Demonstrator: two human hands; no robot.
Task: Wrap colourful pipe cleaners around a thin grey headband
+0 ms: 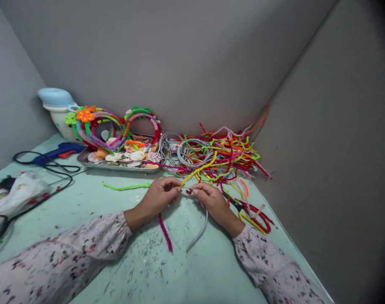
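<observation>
Left-hand fingers [173, 194] pinch a fuzzy yellow pipe cleaner [200, 168]; right-hand fingers [205, 188] grip a thin curved grey band [201, 233], seemingly light, springy, best held near its end.

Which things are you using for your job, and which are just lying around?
Seem part of the job:
yellow pipe cleaner, in the left hand
grey band, in the right hand
heap of pipe cleaners

Probably just lying about:
shells
blue glue gun
blue-lidded bottle

Fuzzy, matt yellow pipe cleaner [200, 170]; smooth grey band [201, 234]; shiny metal tray [122, 169] far left; smooth, speckled pale-green desk [217, 270]; thin printed cloth sleeves [94, 240].
</observation>
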